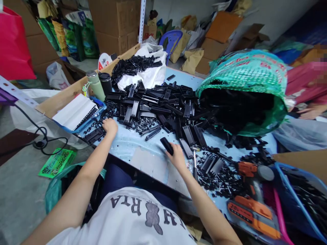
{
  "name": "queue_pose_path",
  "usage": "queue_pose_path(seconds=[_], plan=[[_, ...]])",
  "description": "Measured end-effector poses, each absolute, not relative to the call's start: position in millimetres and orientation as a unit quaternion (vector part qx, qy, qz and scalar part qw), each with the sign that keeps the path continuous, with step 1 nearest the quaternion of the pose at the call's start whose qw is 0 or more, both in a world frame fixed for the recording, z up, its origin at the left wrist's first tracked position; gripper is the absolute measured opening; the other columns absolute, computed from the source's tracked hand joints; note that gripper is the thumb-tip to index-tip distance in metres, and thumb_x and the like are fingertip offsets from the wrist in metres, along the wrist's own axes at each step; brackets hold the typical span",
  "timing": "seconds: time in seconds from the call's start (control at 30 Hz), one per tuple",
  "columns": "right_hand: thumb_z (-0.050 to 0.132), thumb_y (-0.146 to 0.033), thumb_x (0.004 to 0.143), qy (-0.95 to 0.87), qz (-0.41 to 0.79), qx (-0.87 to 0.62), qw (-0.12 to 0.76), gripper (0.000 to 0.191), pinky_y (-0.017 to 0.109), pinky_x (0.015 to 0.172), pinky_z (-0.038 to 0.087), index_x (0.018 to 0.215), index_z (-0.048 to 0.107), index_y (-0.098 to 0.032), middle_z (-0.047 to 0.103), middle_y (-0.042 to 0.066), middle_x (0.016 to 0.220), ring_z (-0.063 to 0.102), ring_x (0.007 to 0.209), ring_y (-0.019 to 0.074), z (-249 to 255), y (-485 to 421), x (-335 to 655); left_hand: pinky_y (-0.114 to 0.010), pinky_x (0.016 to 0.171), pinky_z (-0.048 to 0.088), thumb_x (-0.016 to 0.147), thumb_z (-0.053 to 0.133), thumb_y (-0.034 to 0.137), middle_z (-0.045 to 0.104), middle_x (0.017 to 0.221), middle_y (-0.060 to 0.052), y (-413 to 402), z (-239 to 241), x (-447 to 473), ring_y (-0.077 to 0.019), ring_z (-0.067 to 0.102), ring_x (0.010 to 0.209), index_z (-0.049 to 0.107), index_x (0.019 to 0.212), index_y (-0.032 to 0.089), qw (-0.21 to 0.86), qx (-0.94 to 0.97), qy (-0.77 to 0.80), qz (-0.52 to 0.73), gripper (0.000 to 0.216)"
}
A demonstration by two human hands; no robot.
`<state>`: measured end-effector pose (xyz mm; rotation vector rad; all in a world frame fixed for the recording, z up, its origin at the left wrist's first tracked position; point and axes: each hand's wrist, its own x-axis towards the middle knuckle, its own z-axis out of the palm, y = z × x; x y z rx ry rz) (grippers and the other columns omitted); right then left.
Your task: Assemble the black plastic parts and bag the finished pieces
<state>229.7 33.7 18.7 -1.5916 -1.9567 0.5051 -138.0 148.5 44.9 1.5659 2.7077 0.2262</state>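
Note:
My right hand [176,156] is closed around one end of a flat, oblong black plastic piece [166,146], held above the front part of the blue table [122,136]. My left hand [110,127] is at the left, its fingers curled down at a heap of small dark parts [94,135]; whatever lies between the fingertips is hidden. Between and beyond both hands spreads a pile of black slotted plastic pieces [163,98], with small metal pins [145,124] at its near side. A hammer [195,161] lies just right of my right hand.
An orange cordless drill [251,204] lies at the right front, beside a blue bin [283,180]. A green woven sack [245,71] opens toward me, dark inside. Bottles [94,83] and a blue tray [100,110] stand left. Another person's hand [313,110] shows far right.

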Motion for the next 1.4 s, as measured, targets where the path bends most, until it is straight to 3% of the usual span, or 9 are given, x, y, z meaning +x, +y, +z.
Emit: queue_pose_path(seconds=[0.13, 0.23, 0.3, 0.47, 0.6, 0.73, 0.93, 1.17, 1.4], plan=[[0.048, -0.034, 0.086, -0.824, 0.116, -0.524, 0.181, 0.032, 0.046, 0.09, 0.042, 0.115, 0.055, -0.02, 0.049, 0.014, 0.119, 0.046, 0.109, 0.0282, 7, -2, 196, -0.035, 0.071, 0.043, 0.083, 0.037, 0.009, 0.055, 0.102, -0.026, 153, 41, -146, -0.0296, 0.047, 0.1, 0.055, 0.1, -0.002, 0.023, 0.505, 0.861, 0.057, 0.027], [0.046, -0.034, 0.088, -0.817, 0.083, -0.544, 0.174, 0.038, 0.048, 0.092, 0.039, 0.123, 0.05, -0.02, 0.048, 0.015, 0.125, 0.044, 0.113, 0.0288, 2, -8, 182, -0.035, 0.071, 0.043, 0.081, 0.041, 0.01, 0.055, 0.102, -0.027, 140, 46, -142, -0.03, 0.048, 0.098, 0.053, 0.101, -0.004, 0.033, 0.505, 0.861, 0.052, 0.027], [0.046, -0.035, 0.089, -0.802, 0.095, -0.563, 0.179, 0.04, 0.048, 0.091, 0.039, 0.125, 0.049, -0.019, 0.054, 0.014, 0.118, 0.046, 0.11, 0.0289, 1, -3, 179, -0.036, 0.073, 0.043, 0.081, 0.045, 0.014, 0.055, 0.102, -0.025, 121, 53, -138, -0.0295, 0.049, 0.098, 0.051, 0.103, -0.002, 0.033, 0.513, 0.856, 0.053, 0.029], [0.044, -0.041, 0.088, -0.71, 0.283, -0.575, 0.292, 0.043, 0.043, 0.087, 0.043, 0.125, 0.049, -0.02, 0.059, 0.01, 0.108, 0.054, 0.099, 0.0235, 3, 14, 175, -0.039, 0.082, 0.041, 0.08, 0.049, 0.022, 0.058, 0.092, -0.016, 64, 69, -97, -0.0281, 0.054, 0.093, 0.053, 0.101, 0.007, 0.064, 0.692, 0.71, 0.11, 0.025], [0.046, -0.051, 0.083, -0.51, 0.507, -0.578, 0.386, 0.054, 0.033, 0.062, 0.051, 0.128, 0.044, -0.023, 0.058, 0.006, 0.094, 0.06, 0.071, 0.017, 10, 20, 170, -0.036, 0.077, 0.045, 0.081, 0.05, 0.021, 0.059, 0.089, -0.013, 39, 58, -37, -0.024, 0.057, 0.086, 0.057, 0.098, 0.012, 0.175, 0.796, 0.564, 0.135, 0.021], [0.053, -0.055, 0.077, -0.413, 0.584, -0.559, 0.42, 0.063, 0.027, 0.047, 0.049, 0.13, 0.043, -0.024, 0.057, 0.002, 0.079, 0.056, 0.056, 0.0132, 19, 12, 173, -0.033, 0.076, 0.047, 0.086, 0.047, 0.028, 0.058, 0.097, -0.009, 31, 41, 1, -0.0186, 0.057, 0.086, 0.056, 0.11, 0.018, 0.247, 0.812, 0.479, 0.225, 0.028], [0.055, -0.057, 0.076, -0.447, 0.567, -0.534, 0.44, 0.064, 0.024, 0.046, 0.047, 0.128, 0.049, -0.021, 0.056, -0.001, 0.075, 0.052, 0.05, 0.0087, 38, -3, 188, -0.032, 0.076, 0.048, 0.089, 0.045, 0.033, 0.059, 0.094, -0.008, 28, 50, 18, -0.0162, 0.056, 0.085, 0.056, 0.119, 0.018, 0.357, 0.731, 0.406, 0.416, 0.035], [0.047, -0.054, 0.082, -0.478, 0.539, -0.531, 0.447, 0.062, 0.024, 0.048, 0.05, 0.134, 0.044, -0.022, 0.057, 0.001, 0.078, 0.055, 0.054, 0.0093, 57, -4, 200, -0.025, 0.071, 0.048, 0.089, 0.047, 0.03, 0.058, 0.092, -0.005, 28, 80, 20, -0.0141, 0.056, 0.084, 0.059, 0.117, 0.021, 0.359, 0.761, 0.39, 0.374, 0.033], [0.05, -0.045, 0.084, -0.642, 0.444, -0.492, 0.385, 0.049, 0.023, 0.05, 0.051, 0.131, 0.048, -0.029, 0.053, 0.002, 0.091, 0.053, 0.057, 0.0072, 70, 2, 216, -0.024, 0.072, 0.048, 0.09, 0.045, 0.029, 0.057, 0.091, -0.004, 20, 83, 25, -0.0124, 0.057, 0.08, 0.057, 0.12, 0.021, 0.326, 0.766, 0.416, 0.365, 0.034]])
